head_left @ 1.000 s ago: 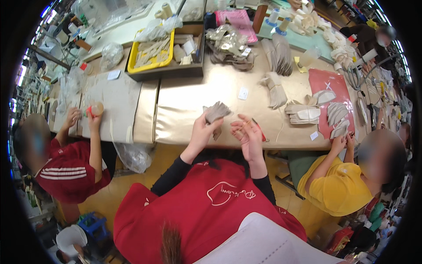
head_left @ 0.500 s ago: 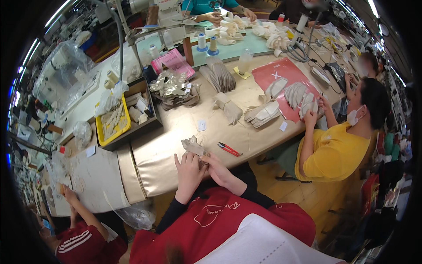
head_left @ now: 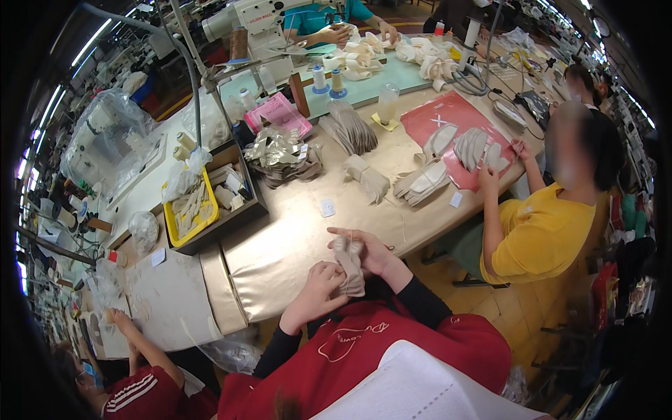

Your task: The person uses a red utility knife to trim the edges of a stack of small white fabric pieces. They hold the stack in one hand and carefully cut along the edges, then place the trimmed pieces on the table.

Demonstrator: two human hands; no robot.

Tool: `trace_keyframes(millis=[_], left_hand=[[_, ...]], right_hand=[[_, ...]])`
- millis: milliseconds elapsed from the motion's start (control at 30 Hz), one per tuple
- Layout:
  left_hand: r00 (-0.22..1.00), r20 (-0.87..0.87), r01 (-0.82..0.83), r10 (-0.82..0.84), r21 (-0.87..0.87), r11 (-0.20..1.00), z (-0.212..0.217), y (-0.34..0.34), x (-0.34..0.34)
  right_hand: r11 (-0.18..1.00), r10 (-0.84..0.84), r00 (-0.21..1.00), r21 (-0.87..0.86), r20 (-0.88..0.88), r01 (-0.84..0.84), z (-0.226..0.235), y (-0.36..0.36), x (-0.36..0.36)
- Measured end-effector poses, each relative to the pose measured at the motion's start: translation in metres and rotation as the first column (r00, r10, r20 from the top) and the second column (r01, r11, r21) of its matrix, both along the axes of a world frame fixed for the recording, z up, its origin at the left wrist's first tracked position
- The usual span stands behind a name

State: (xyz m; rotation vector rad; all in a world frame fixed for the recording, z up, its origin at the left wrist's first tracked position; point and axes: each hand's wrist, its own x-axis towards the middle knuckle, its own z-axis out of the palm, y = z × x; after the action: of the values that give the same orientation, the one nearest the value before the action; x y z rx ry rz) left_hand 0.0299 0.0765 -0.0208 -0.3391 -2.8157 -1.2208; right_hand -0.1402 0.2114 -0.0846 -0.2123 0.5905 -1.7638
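While both hands grip it, beige fabric piece [head_left: 349, 264] is above desk [head_left: 280, 245] edge | left hand [head_left: 318, 290] pinches bottom | right hand [head_left: 371, 253] holds top | step: folding; next needs aligned edges.

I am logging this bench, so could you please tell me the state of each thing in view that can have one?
Small beige fabric piece: lifted off the table, held in both hands.
Left hand: closed grip on the piece's lower part.
Right hand: closed grip on its upper part.
Yellow plastic tray: filled with pale pieces.
Red flat mat: partly covered by grey cut pieces.
Clear plastic bottle: upright.
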Motion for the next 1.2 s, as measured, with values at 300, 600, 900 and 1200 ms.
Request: trace_keyframes(millis=[300, 600, 900, 1200], left_hand=[[0.905, 0.425, -0.008, -0.017, 0.059, 0.998, -0.002, 0.008, -0.003], [0.818, 0.469, -0.575, 0.332, 0.686, 0.446, -0.007, -0.041, -0.012], [0.681, 0.396, -0.629, 0.616, 0.746, 0.217, -0.018, -0.027, -0.031], [0.922, -0.084, -0.360, 0.379, 0.178, 0.916, -0.011, -0.009, -0.014]], right_hand=[[0.990, 0.113, 0.642, 0.031, -0.759, -0.137, 0.094, 0.012, -0.011], [0.918, -0.293, 0.721, -0.396, -0.628, 0.028, 0.092, 0.023, 0.034], [0.792, -0.607, 0.793, -0.038, 0.048, 0.609, 0.062, 0.004, 0.077], [0.967, -0.252, 0.951, 0.024, 0.180, 0.252, 0.023, 0.016, 0.058]])
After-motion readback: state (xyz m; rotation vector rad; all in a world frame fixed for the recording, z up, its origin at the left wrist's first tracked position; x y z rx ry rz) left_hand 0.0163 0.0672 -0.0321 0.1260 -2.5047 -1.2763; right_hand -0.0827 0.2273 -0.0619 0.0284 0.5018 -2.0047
